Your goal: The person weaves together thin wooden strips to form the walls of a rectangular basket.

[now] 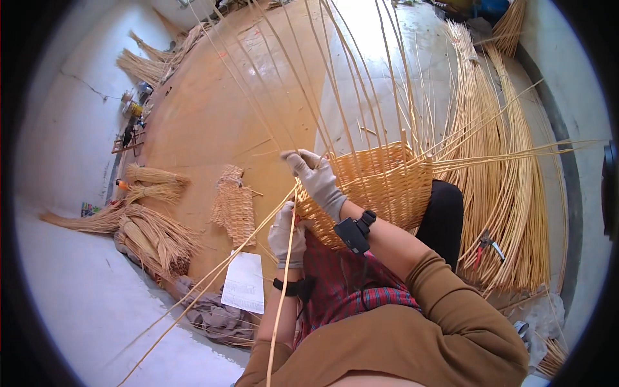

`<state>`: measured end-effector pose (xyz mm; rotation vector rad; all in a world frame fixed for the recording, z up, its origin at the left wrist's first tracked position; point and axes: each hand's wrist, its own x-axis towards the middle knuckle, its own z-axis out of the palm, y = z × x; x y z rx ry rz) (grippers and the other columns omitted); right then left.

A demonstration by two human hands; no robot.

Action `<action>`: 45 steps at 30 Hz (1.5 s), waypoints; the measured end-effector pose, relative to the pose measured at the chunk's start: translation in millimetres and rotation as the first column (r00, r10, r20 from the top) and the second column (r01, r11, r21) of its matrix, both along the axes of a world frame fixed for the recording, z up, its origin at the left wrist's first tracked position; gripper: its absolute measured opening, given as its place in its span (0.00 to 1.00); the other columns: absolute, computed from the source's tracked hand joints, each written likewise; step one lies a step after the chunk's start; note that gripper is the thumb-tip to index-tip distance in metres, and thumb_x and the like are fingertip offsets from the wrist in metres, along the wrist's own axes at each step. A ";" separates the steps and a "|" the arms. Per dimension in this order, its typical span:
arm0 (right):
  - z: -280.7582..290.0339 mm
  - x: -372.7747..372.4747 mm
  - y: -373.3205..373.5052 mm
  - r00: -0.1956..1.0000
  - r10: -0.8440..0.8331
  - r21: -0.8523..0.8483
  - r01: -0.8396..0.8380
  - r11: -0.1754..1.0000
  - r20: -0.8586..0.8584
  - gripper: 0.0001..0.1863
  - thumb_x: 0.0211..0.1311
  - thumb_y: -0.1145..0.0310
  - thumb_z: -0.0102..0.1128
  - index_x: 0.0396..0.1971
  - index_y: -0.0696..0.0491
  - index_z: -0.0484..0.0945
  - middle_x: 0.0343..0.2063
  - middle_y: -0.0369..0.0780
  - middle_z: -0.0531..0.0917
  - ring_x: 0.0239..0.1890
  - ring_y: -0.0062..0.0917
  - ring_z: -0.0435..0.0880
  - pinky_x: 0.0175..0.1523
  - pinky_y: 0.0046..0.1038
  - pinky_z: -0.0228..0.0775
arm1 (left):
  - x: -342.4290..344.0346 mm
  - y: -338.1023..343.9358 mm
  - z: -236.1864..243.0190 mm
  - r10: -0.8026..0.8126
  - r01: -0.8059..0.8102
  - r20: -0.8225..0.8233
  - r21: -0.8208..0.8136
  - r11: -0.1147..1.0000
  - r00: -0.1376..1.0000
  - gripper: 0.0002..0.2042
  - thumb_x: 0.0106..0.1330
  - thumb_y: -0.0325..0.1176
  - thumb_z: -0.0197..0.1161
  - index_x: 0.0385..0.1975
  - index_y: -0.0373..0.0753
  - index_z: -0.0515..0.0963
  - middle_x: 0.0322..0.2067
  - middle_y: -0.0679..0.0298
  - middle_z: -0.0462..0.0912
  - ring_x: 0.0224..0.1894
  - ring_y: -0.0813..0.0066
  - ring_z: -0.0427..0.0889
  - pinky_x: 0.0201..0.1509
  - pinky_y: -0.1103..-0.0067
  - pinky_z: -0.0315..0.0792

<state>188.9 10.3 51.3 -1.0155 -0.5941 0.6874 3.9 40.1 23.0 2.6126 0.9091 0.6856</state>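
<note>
A half-woven wicker basket (pixel 387 180) rests on my lap, its long upright stakes (pixel 335 77) fanning up and away. My right hand (pixel 316 180), in a grey glove, reaches across and grips a stake at the basket's left rim. Just below it, my gloved left hand (pixel 287 235) is closed on a thin wicker rod (pixel 284 303) that runs down toward the lower edge. Other loose rods (pixel 213 277) trail from the basket to the lower left. Both wrists carry black bands.
A big heap of long wicker rods (pixel 503 161) lies to my right, with red-handled pliers (pixel 485 248) on it. A small woven panel (pixel 235 209) and a sheet of paper (pixel 245 284) lie on the brown board at left. Bundled rods (pixel 151 232) and cloth sit further left.
</note>
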 end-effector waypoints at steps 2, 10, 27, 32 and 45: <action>16.1 -10.9 -2.7 0.947 -0.287 0.073 0.279 0.957 0.144 0.24 0.74 0.62 0.64 0.65 0.55 0.75 0.41 0.34 0.84 0.40 0.17 0.78 0.50 0.24 0.74 | -2.2 0.3 -9.4 0.012 -0.011 0.005 -0.075 0.997 1.000 0.28 0.56 0.33 0.75 0.59 0.46 0.73 0.46 0.57 0.86 0.42 0.52 0.86 0.47 0.63 0.78; -3.4 -2.7 -54.0 0.997 -0.034 0.218 0.049 0.975 -0.073 0.13 0.81 0.63 0.51 0.47 0.57 0.78 0.31 0.35 0.81 0.31 0.18 0.79 0.44 0.26 0.76 | 10.1 -3.9 2.9 0.011 -0.010 0.017 -0.105 0.994 1.000 0.28 0.55 0.44 0.81 0.53 0.44 0.75 0.33 0.57 0.84 0.35 0.54 0.84 0.39 0.64 0.76; 3.3 35.7 -81.6 0.681 -0.356 0.011 0.455 0.891 0.640 0.21 0.71 0.75 0.61 0.63 0.56 0.76 0.56 0.43 0.84 0.52 0.27 0.87 0.48 0.32 0.82 | 84.2 -14.3 -7.7 0.038 0.081 0.233 -0.481 0.873 0.972 0.12 0.77 0.39 0.62 0.53 0.42 0.73 0.27 0.64 0.79 0.16 0.76 0.76 0.22 0.74 0.73; 63.3 54.9 -65.6 0.825 -0.377 0.182 0.331 0.926 0.420 0.31 0.72 0.75 0.56 0.74 0.51 0.63 0.54 0.46 0.81 0.49 0.29 0.86 0.53 0.37 0.80 | 85.4 -29.3 24.7 0.189 0.056 0.196 -0.822 0.567 0.962 0.11 0.75 0.37 0.64 0.51 0.42 0.76 0.28 0.64 0.79 0.17 0.82 0.76 0.23 0.79 0.74; 41.0 95.5 -130.5 0.706 -0.279 -0.176 0.498 0.849 0.650 0.23 0.70 0.77 0.59 0.63 0.52 0.72 0.45 0.43 0.85 0.47 0.30 0.88 0.52 0.32 0.80 | 110.0 -89.6 17.6 -0.288 0.292 -0.055 0.113 0.950 0.956 0.36 0.60 0.24 0.62 0.72 0.59 0.70 0.46 0.56 0.76 0.36 0.57 0.84 0.41 0.62 0.79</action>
